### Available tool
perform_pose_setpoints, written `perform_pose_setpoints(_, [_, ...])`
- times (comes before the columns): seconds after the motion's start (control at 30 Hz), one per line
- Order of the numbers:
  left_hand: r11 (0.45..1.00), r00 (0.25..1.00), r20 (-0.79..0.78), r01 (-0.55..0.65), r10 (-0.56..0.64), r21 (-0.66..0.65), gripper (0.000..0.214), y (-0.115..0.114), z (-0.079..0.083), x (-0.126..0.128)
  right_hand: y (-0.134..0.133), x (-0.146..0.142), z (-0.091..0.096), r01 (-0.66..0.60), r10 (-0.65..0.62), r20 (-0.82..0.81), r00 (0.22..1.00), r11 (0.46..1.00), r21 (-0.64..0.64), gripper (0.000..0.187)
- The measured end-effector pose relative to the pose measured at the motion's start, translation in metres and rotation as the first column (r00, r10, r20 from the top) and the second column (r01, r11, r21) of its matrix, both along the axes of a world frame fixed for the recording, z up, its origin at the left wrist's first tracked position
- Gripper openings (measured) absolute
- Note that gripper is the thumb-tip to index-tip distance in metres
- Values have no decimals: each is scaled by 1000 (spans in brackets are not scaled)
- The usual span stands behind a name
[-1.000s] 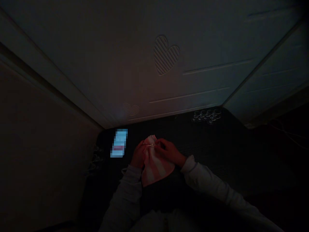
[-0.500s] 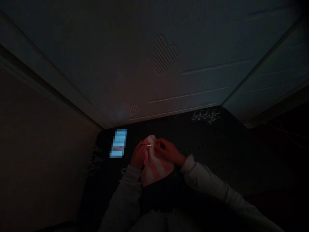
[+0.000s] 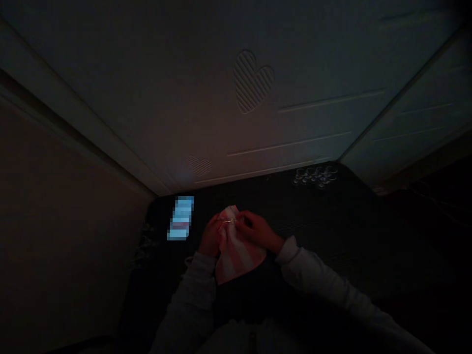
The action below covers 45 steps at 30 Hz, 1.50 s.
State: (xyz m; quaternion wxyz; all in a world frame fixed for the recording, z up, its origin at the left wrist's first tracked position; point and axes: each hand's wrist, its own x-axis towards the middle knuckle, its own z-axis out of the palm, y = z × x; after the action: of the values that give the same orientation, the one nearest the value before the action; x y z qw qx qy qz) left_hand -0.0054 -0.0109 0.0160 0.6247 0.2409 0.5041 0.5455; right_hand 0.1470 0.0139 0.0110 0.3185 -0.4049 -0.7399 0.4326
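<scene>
Under dim light, a pink-and-white striped cloth (image 3: pixel 238 258) hangs between my hands. My left hand (image 3: pixel 210 236) is closed, with its fingers at the cloth's upper left edge. From the other side my right hand (image 3: pixel 260 230) pinches at the top of the cloth, thumb and forefinger curled. Between the fingertips of both hands is a small, thin, shiny piece (image 3: pixel 231 221), lying across the cloth. It catches the light, but its kind is too small and dark to make out. Parts of the fingers are in shadow.
A dark wood-grained tabletop (image 3: pixel 306 221) meets a pale panel with embossed hearts (image 3: pixel 253 81). A lit, blurred phone screen (image 3: pixel 180 219) lies to the left. Several clear ring-shaped pieces (image 3: pixel 315 176) are grouped at the back right, more clear pieces (image 3: pixel 143 248) at the left edge.
The picture is slightly darker now. Both hands, the cloth and the shiny piece stay in nearly the same place.
</scene>
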Motion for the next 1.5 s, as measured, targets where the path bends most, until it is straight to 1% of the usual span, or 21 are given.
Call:
perform_pose_setpoints(0.13, [1000, 1000, 8, 15, -15, 12, 21, 0, 2, 1, 0, 0, 1, 0, 0, 1, 1000, 1000, -5, 24])
perform_pose_setpoints(0.3, [1000, 1000, -25, -4, 4, 1, 18, -1, 4, 2, 0, 0, -1, -6, 6, -3, 1000, 1000, -5, 24])
perform_pose_setpoints(0.5, [1000, 1000, -14, -18, 18, -2, 19, -1, 5, 2, 0, 0, 1, -2, 2, 9, 1000, 1000, 2, 23])
perform_pose_setpoints(0.73, [1000, 1000, 0, -12, 12, -11, 23, 0, -1, 0, 0, -1, 1, -5, 5, -5, 1000, 1000, -13, 23])
perform_pose_setpoints(0.9, [1000, 1000, 13, -10, 10, 4, 21, 0, -4, 0, 0, 0, 1, 0, 0, 1, 1000, 1000, -6, 24])
perform_pose_setpoints(1.2, [1000, 1000, 13, 6, -6, -4, 24, 0, -2, 0, 0, 0, 2, -4, 4, -3, 1000, 1000, -11, 22])
perform_pose_setpoints(1.3, [1000, 1000, -6, -13, 13, -21, 23, -1, -1, 1, 0, -1, 1, -3, 2, -8, 1000, 1000, -13, 23])
perform_pose_setpoints(1.4, [1000, 1000, -21, -21, 21, -14, 20, -2, 0, 1, 0, -1, 1, -3, 3, -17, 1000, 1000, -10, 22])
perform_pose_setpoints(1.5, [1000, 1000, 0, -5, 5, -2, 22, -1, -1, 1, 0, 0, 1, -2, 2, -10, 1000, 1000, -16, 22])
